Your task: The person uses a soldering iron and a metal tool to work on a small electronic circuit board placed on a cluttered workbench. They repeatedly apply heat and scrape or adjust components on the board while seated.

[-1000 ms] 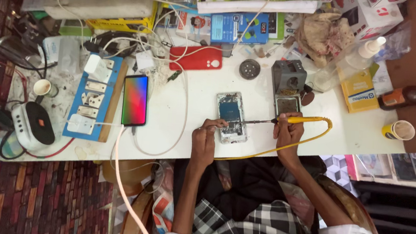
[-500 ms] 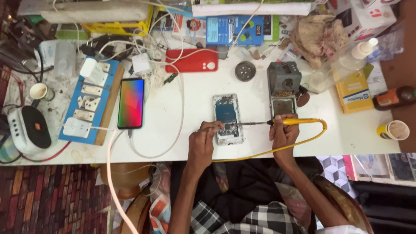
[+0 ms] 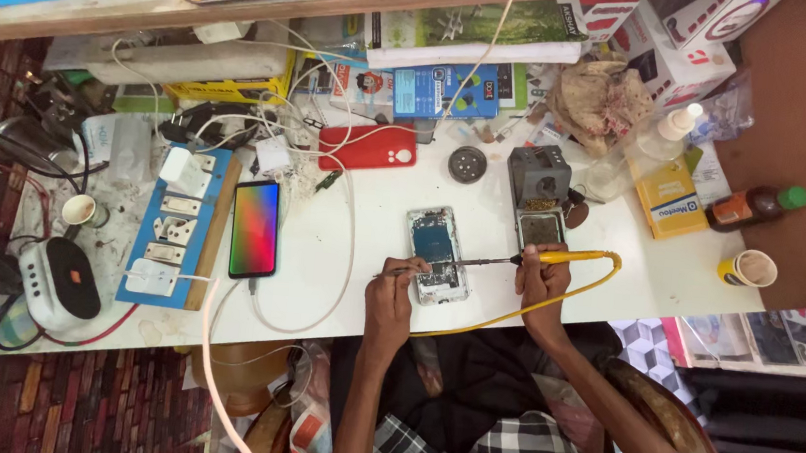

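On the white table (image 3: 352, 251), opened smartphone (image 3: 438, 254) lies near front edge, right hand (image 3: 541, 279) fingers wrapped round yellow soldering iron (image 3: 556, 257) with tip on board, left hand (image 3: 394, 289) pinching thin tweezers (image 3: 404, 272) at phone's edge

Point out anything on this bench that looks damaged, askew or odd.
The phone under the soldering iron lies with its back off, insides bare. White cables sprawl tangled across the table. A crumpled, stained rag sits at the back.
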